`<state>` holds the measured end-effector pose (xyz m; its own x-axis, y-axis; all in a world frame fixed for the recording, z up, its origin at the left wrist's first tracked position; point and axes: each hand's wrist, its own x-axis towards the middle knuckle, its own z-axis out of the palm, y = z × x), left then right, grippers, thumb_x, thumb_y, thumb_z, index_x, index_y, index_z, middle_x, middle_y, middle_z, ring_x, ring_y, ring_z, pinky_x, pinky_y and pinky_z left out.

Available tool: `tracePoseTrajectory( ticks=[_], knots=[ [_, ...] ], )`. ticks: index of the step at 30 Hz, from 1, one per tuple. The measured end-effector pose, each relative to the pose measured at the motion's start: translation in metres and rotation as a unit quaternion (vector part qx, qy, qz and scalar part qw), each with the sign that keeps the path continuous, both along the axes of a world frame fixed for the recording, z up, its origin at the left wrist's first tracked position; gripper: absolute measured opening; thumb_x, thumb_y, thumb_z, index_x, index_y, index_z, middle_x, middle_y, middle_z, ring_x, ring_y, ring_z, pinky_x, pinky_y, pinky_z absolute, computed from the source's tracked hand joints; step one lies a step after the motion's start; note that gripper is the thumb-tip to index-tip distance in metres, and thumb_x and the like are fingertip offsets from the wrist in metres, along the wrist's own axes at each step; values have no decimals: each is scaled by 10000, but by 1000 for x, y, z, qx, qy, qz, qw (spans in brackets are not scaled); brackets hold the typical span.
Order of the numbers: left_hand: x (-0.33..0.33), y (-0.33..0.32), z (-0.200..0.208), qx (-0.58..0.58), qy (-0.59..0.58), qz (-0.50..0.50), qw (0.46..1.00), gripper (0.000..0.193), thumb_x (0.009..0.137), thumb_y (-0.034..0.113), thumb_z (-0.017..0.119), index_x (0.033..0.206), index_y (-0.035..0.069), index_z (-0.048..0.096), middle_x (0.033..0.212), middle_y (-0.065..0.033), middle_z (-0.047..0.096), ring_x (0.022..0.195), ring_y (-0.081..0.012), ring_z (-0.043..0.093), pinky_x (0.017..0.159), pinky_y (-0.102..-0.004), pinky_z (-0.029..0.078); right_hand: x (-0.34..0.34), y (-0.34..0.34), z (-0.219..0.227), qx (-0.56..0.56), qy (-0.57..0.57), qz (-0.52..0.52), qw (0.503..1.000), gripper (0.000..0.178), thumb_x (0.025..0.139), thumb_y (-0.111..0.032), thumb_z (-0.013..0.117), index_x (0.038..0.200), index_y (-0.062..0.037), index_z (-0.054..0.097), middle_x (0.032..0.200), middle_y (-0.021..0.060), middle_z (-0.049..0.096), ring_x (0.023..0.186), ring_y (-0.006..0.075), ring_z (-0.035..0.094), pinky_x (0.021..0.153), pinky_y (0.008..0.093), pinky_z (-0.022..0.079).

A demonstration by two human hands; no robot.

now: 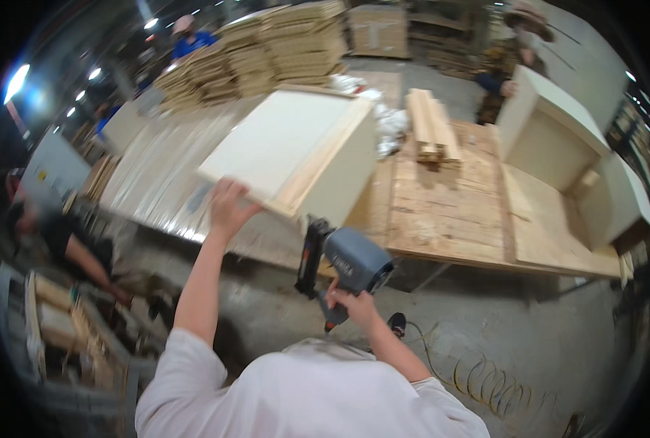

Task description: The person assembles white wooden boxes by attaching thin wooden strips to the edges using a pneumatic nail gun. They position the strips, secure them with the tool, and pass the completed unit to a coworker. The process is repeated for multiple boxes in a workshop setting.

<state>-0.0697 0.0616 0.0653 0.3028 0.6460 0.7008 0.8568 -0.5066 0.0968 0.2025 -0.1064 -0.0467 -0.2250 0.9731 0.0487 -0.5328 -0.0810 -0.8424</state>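
My left hand [231, 210] grips the near left corner of a pale wooden box [293, 139], its fingers over the edge. The box has a white top panel with a bare wood strip along its right side, and it sits at an angle on the table. My right hand [350, 303] is wrapped round the handle of a grey and black pneumatic nail gun [356, 257]. The gun's black nose and magazine point up toward the box's near right corner. Whether the nose touches the box I cannot tell.
Wood strips [432, 125] lie bundled on the plywood tabletop [445, 212]. An open-sided wooden cabinet piece [559, 131] stands at the right, a person behind it. Stacked boards [281, 47] rise at the back. A coiled yellow hose [489, 383] lies on the floor. Another person [69, 244] bends at the left.
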Motion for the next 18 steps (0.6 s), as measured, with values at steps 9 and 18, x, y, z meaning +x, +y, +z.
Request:
tracePoseTrajectory(
  ticks=[9, 18],
  knots=[
    [78, -42, -23, 88, -86, 139, 983, 451, 597, 366, 816, 860, 108, 556, 866, -39, 537, 910, -265, 503, 869, -409, 331, 32, -11, 13, 63, -61, -170, 982, 73, 831, 15, 607, 870, -17, 553, 715, 47, 573, 608, 135, 566, 563, 289, 470],
    [111, -20, -33, 100, -38, -12, 994, 322, 809, 215, 665, 1115, 150, 589, 1050, 0, 547, 1009, -208, 487, 906, -390, 318, 20, -3, 6, 82, -108, -210, 968, 89, 834, 23, 608, 883, -24, 550, 745, 39, 576, 648, 128, 568, 582, 287, 467]
  ],
)
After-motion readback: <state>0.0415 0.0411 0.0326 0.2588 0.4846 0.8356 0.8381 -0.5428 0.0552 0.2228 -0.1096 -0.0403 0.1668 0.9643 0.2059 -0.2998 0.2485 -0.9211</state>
